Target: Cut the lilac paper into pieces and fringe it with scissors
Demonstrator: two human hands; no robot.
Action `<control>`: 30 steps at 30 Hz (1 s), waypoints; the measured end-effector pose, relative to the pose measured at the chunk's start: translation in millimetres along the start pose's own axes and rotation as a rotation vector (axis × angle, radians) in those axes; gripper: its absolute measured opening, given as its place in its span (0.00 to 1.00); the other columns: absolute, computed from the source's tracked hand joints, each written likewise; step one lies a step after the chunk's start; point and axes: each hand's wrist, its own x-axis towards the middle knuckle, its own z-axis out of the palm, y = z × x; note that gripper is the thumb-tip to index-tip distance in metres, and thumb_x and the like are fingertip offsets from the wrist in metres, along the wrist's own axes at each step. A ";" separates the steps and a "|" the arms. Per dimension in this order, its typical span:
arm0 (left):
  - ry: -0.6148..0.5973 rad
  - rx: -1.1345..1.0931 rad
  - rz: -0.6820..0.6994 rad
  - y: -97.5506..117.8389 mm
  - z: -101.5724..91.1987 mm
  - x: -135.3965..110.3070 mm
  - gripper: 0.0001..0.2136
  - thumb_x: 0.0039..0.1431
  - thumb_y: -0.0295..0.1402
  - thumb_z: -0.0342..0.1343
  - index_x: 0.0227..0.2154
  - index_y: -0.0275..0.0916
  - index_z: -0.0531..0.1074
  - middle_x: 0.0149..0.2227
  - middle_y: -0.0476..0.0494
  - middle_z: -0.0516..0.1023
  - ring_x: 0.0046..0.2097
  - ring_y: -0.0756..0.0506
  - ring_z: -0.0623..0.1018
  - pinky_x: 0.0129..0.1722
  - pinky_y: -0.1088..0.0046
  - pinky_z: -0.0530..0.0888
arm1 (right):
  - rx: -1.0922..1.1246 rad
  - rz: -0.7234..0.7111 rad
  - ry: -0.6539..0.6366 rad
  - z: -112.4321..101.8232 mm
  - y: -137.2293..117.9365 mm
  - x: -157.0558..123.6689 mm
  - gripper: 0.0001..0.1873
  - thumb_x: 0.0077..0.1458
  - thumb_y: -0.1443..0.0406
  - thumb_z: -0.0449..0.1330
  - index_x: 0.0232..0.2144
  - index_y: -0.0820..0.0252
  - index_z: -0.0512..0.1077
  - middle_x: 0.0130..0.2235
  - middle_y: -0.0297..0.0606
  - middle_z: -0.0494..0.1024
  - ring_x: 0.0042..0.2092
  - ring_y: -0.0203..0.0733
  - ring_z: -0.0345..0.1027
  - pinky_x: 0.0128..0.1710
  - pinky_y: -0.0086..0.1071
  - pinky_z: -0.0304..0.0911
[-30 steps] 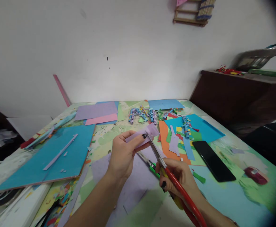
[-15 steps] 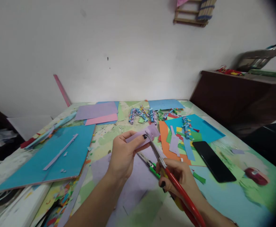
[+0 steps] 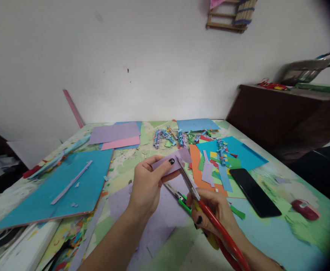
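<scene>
Lilac paper strip [image 3: 185, 155]: we hold it in the air above the middle of the table [image 3: 131, 160], its long side running left to right and rising slightly toward the right.
Left hand [image 3: 146, 184]: our thumb and fingers are pinched closed on the strip, thumb on the near face with its dark nail showing.
Right hand [image 3: 212, 214]: our fingers are curled closed around the red handles of the scissors [image 3: 187, 180].
Scissors: the blades point up and away from us and reach the strip just right of our left thumb; how far they are parted we cannot tell.
Under our hands: a large lilac sheet [image 3: 159, 218] lies flat toward the table's near edge, and a green utility knife [image 3: 180, 197] rests on it between our hands.
Left side of the table: a big blue sheet [image 3: 69, 188] carries a thin lilac sliver.
Right side: an orange sheet [image 3: 195, 165] lies under mixed scraps, and a black phone [image 3: 253, 192] sits just beside them, nearer the right edge.
Far edge: a heap of curled paper pieces [image 3: 170, 137].
</scene>
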 end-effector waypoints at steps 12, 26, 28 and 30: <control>0.067 0.021 0.021 -1.4 4.3 -1.9 0.08 0.41 0.28 0.67 0.21 0.33 0.73 0.24 0.46 0.78 0.28 0.48 0.79 0.35 0.68 0.79 | -0.014 -0.026 -0.055 -1.9 2.6 1.6 0.28 0.42 0.43 0.65 0.29 0.61 0.67 0.17 0.27 0.59 0.20 0.31 0.47 0.19 0.26 0.43; 0.070 0.019 0.024 -0.8 4.3 -1.9 0.07 0.41 0.28 0.67 0.21 0.34 0.73 0.24 0.47 0.79 0.29 0.46 0.80 0.37 0.64 0.79 | -0.040 -0.009 -0.022 -1.7 3.8 1.2 0.26 0.42 0.46 0.66 0.28 0.62 0.68 0.18 0.28 0.62 0.20 0.30 0.49 0.18 0.26 0.45; 0.071 0.019 0.027 -0.8 4.2 -1.8 0.07 0.40 0.29 0.67 0.22 0.34 0.73 0.25 0.47 0.79 0.29 0.46 0.80 0.38 0.64 0.79 | -0.042 -0.016 -0.008 -1.1 4.0 1.4 0.26 0.41 0.46 0.67 0.27 0.62 0.68 0.18 0.28 0.62 0.20 0.30 0.49 0.18 0.26 0.45; 0.067 0.016 0.026 -0.9 4.0 -1.6 0.07 0.40 0.29 0.67 0.21 0.34 0.73 0.25 0.46 0.79 0.29 0.46 0.80 0.38 0.64 0.79 | -0.045 -0.019 -0.001 -0.4 3.5 1.5 0.26 0.41 0.46 0.67 0.27 0.62 0.68 0.17 0.28 0.62 0.20 0.30 0.48 0.18 0.26 0.45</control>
